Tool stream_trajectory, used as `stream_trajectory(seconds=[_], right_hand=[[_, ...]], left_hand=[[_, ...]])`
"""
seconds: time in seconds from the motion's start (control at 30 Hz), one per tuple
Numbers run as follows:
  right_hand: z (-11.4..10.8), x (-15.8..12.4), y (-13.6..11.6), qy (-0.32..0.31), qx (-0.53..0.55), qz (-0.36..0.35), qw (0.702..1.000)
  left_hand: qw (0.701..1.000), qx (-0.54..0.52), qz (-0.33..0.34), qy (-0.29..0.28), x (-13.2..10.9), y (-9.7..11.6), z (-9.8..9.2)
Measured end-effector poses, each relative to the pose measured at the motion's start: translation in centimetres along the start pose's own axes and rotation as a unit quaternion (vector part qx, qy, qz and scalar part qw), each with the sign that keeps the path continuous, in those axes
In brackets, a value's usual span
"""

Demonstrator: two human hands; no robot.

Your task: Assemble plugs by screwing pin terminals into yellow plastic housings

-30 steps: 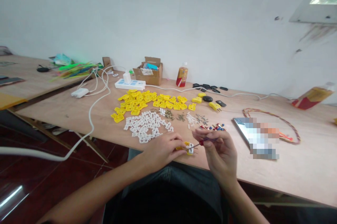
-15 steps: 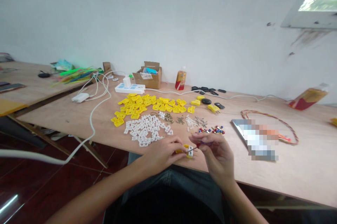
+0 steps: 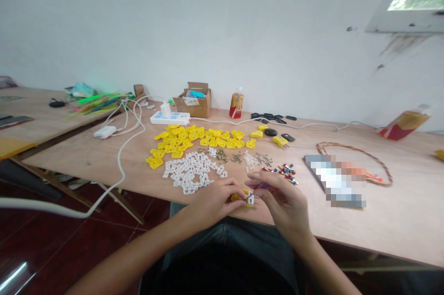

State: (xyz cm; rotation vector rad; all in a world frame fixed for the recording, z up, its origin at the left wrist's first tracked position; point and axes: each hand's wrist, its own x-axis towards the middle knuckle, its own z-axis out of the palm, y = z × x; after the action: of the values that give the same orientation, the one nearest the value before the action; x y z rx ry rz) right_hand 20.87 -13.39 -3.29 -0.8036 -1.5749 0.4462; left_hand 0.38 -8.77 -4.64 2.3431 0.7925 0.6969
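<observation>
My left hand (image 3: 215, 200) is closed on a small yellow plug shell with a white insert (image 3: 247, 198) at the table's near edge. My right hand (image 3: 280, 198) is pinched right next to that part; the thin red-handled tool seen in it earlier is hidden by the fingers now. Just beyond my hands lie a heap of white plastic inserts (image 3: 190, 171), a spread of yellow plug shells (image 3: 194, 138), small metal screws (image 3: 239, 158) and red and blue crimp terminals (image 3: 285, 171).
A wooden table (image 3: 381, 221) carries a white power strip (image 3: 169, 118), white cables (image 3: 121, 147), a cardboard box (image 3: 194, 101), a bottle (image 3: 236, 103), a second bottle lying down (image 3: 404, 124), black parts (image 3: 274, 116), a twisted wire loop (image 3: 357, 156) and a blurred flat item (image 3: 338, 179). Another table (image 3: 27, 114) stands left.
My right hand has drawn in towards the yellow part, and the tool's shaft and red handle no longer show. The camera view has shifted slightly.
</observation>
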Motion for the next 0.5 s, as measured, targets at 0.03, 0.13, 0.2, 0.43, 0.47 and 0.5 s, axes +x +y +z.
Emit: stream_trajectory(seconds=[0.03,0.13,0.2,0.43,0.47,0.5], right_hand=[[-0.2,0.4,-0.1,-0.012,-0.007,-0.006,1.000],[-0.9,2.0,-0.1,-0.061,-0.003,-0.001,0.998],[-1.4,2.8,0.1,-0.097,0.019,0.013,0.995],[-1.7,2.2,1.0,-0.184,0.114,0.007,0.976],[-1.6,1.8,0.8,-0.192,0.117,0.006,0.974],[-1.4,1.5,0.5,-0.198,0.115,0.005,0.973]], left_hand=[[1.000,0.000,-0.009,0.000,0.1,0.0,0.0],[0.999,0.010,-0.030,-0.007,0.3,-0.1,0.2],[0.999,0.013,-0.032,-0.011,0.3,-0.2,0.4],[1.000,0.001,-0.024,0.001,0.1,-0.2,0.6],[1.000,0.000,-0.029,0.006,0.0,-0.1,0.7],[0.999,0.000,-0.035,0.013,-0.1,-0.1,0.8]])
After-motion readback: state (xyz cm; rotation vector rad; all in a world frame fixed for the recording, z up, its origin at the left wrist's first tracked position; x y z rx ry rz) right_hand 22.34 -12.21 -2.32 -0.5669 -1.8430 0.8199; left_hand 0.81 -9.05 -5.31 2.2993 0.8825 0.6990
